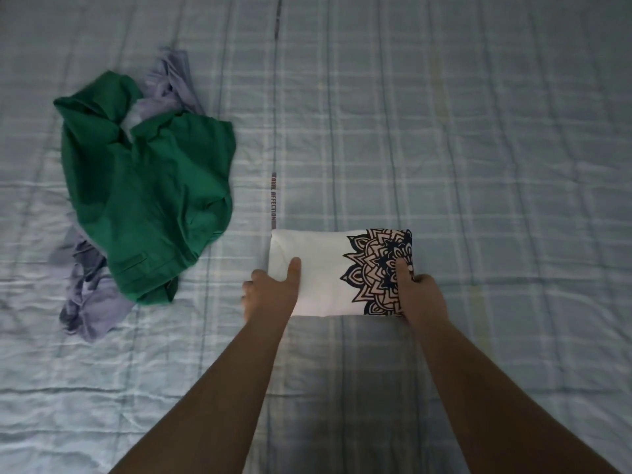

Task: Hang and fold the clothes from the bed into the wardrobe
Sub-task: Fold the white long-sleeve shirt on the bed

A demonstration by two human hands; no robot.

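Grips the folded white shirt (328, 278) at both short ends, low on the pale checked bedspread (478, 165) and right of centre: left hand (270, 289) on the plain end with thumb flat on top, right hand (419, 292) on the end bearing the black mandala print (376, 265), thumb on the pattern. Seems to tuck the other fingers under the cloth, though hidden there. Has, well apart to the left, a crumpled green garment (150, 200) heaped on a lilac garment (92, 302), both on the same bedspread.
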